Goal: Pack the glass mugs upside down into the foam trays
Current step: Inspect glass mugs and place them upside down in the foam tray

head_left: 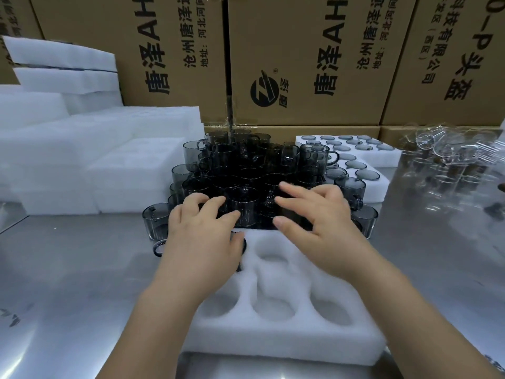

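A stack of smoky grey glass mugs (240, 165) stands on the steel table (68, 283). In front of it lies a white foam tray (287, 332) with several empty round pockets. My left hand (202, 236) hovers with spread fingers at the tray's far left corner, over a dark mug whose handle (158, 247) sticks out to the left; that mug is mostly hidden. My right hand (322, 222) reaches with straight, spread fingers to the front mugs. One upright mug (244, 203) stands between the two hands. Neither hand grips anything.
Stacked foam trays (82, 149) fill the left side. Two filled foam trays (382, 157) with upside-down mugs sit at the back right. Clear glass mugs (451, 154) crowd the far right. Cardboard boxes (300, 50) wall off the back.
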